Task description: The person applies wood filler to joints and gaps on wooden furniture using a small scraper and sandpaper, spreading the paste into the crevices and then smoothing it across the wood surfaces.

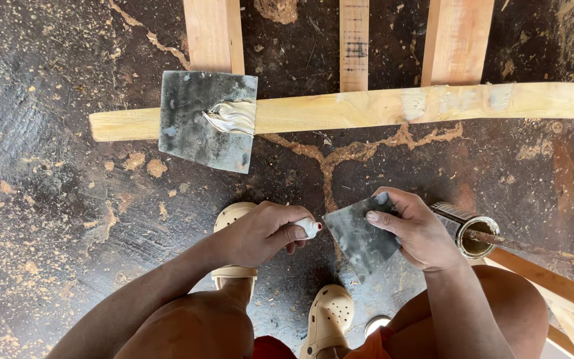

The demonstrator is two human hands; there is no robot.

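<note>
- Head view: the left hand (260, 234) is clenched round a small white tube (309, 227), whose tip pokes out past the thumb and forefinger, pointing at the near corner of a dark metal scrap.
- The right hand (414, 229) pinches that small dark metal plate (360, 236) between thumb and fingers, holding it tilted above the floor, its left corner almost touching the tube tip.
- Both hands sit low in the middle of the picture, above the person's knees and two cream clogs (327, 319).
- A larger grey metal plate (208, 119) lies on the left part of a long pale plank (433, 105) that runs across the floor; a blob of whitish paste (232, 116) sits at the plate's right edge, over the plank.
- Three shorter boards (354, 43) run from the far edge of the picture down to the plank, and the leftmost meets the plate's far edge.
- Just right of the right hand an open tin can (470, 231) lies tilted on the floor, with a rusty rod (523, 244) coming out of its mouth toward the right edge.
- More pale wooden slats (559, 286) cross the near right corner.
- The dark floor (54, 173) is strewn with sawdust, and a sawdust-filled crack runs from under the plank toward the hands.
</note>
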